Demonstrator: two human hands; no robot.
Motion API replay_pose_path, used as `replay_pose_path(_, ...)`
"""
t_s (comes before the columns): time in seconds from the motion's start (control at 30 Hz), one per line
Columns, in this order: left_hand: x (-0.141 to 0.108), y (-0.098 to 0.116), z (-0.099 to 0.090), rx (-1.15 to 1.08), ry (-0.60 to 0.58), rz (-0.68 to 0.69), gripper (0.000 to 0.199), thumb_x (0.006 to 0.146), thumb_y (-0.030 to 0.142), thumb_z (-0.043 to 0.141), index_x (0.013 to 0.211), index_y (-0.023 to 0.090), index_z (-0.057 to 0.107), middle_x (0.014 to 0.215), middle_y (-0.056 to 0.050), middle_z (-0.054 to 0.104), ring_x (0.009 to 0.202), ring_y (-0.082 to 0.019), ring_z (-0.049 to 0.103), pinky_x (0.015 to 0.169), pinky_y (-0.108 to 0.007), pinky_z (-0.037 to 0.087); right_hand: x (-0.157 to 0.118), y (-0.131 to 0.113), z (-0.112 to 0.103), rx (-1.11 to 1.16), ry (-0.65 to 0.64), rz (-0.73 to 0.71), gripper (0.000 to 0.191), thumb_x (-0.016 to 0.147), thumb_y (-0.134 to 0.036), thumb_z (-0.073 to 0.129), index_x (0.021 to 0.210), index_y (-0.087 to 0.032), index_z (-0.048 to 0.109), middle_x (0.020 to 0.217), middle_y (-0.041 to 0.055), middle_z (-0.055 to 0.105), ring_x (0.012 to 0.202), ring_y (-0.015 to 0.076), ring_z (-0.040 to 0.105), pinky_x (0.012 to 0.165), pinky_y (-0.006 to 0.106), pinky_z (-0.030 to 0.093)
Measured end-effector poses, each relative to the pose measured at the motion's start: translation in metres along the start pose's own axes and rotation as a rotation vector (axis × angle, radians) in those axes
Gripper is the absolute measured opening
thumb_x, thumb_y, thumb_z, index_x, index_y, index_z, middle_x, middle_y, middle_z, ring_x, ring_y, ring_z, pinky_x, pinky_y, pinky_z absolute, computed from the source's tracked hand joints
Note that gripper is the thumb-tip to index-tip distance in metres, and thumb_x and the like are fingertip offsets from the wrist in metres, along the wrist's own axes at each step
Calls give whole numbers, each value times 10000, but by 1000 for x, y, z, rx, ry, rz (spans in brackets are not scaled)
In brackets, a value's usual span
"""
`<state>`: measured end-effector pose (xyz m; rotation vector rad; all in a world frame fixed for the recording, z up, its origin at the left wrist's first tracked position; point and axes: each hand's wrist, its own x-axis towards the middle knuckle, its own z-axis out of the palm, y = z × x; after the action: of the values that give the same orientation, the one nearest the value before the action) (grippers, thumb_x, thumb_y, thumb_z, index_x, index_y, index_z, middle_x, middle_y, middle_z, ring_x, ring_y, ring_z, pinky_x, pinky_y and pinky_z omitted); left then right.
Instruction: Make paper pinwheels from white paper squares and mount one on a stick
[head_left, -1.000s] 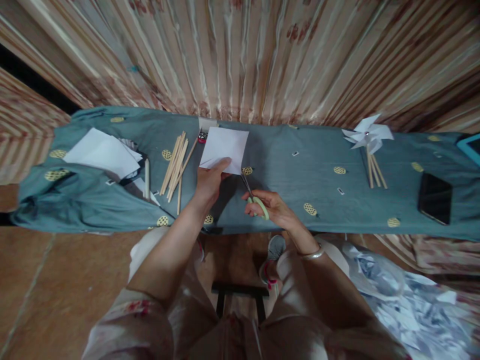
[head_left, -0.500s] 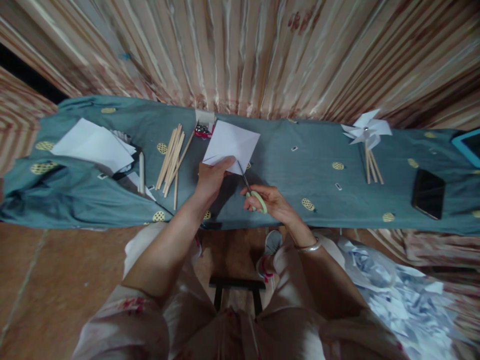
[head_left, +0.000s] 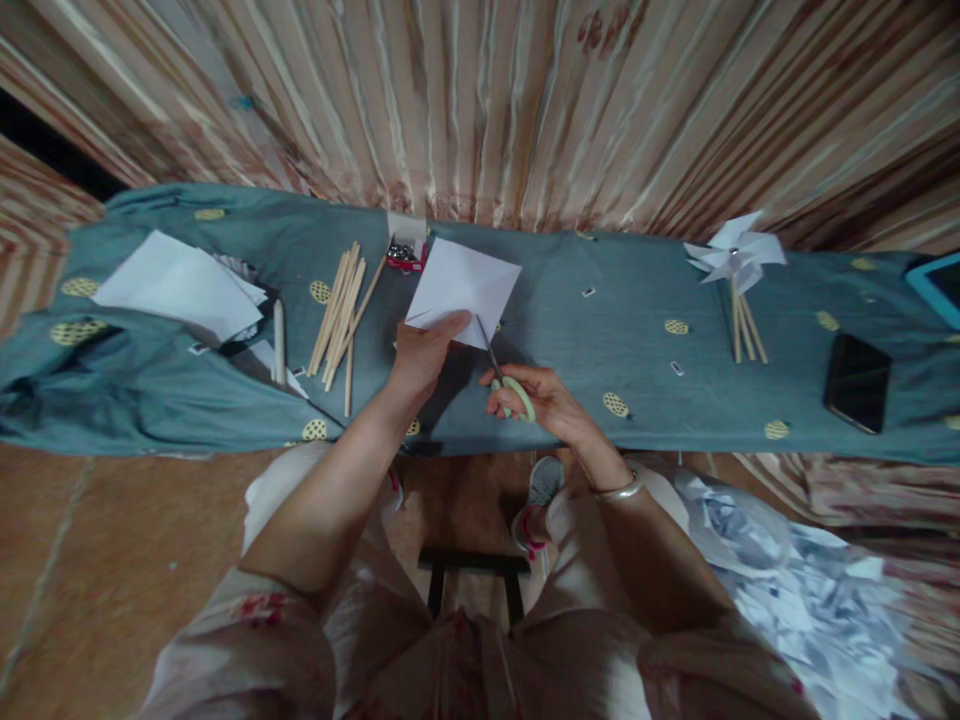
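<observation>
A square white sheet of paper (head_left: 465, 283) is held above the green cloth, one corner pointing toward me. My left hand (head_left: 421, 352) pinches it near its lower left side, the thumb on top. In my right hand (head_left: 536, 398) are scissors with pale green handles (head_left: 517, 398), their blades at the lower right part of the sheet. A slit shows near the lower left edge of the paper. How far the blades are apart is too small to tell.
Wooden sticks (head_left: 341, 315) and a small box of metal pins (head_left: 406, 254) lie left of the paper. Farther left are white sheets (head_left: 180, 285). A white pinwheel (head_left: 736, 258) and a black phone (head_left: 858, 383) lie at right. Paper scraps (head_left: 817, 590) fill a bag below.
The view has shifted slightly. Both hands, the paper and the scissors stay in nearly the same places relative to each other.
</observation>
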<state>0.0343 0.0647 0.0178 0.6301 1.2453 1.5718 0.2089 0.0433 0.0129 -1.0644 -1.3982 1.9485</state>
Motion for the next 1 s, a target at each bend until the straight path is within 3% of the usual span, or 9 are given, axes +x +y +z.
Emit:
replay_pose_path(0.5,0,-1,-2,21,-18,10,233,543,269,848,700,165,710,724,-20,712,787,-224,688,635,-287,552,0,-3,2,21,21,6,527,599,-604,847,896,-196,693,654,-27,674,566,88,588,565,215,491)
replay_pose_path(0.73,2,-1,-3,43,-20,7,222,520,278,833,643,168,685,703,-14,705,681,-172,638,603,-256,534,1,0,0,22,18,11,518,617,-594,846,898,-188,691,651,-23,662,557,88,581,549,217,480)
replay_pose_path(1.0,1,0,-3,54,-13,8,219,529,275,820,666,162,693,716,-36,710,740,-202,664,623,-276,542,2,6,-1,23,16,-11,530,617,-593,850,918,-181,705,635,-23,656,559,89,588,547,217,487)
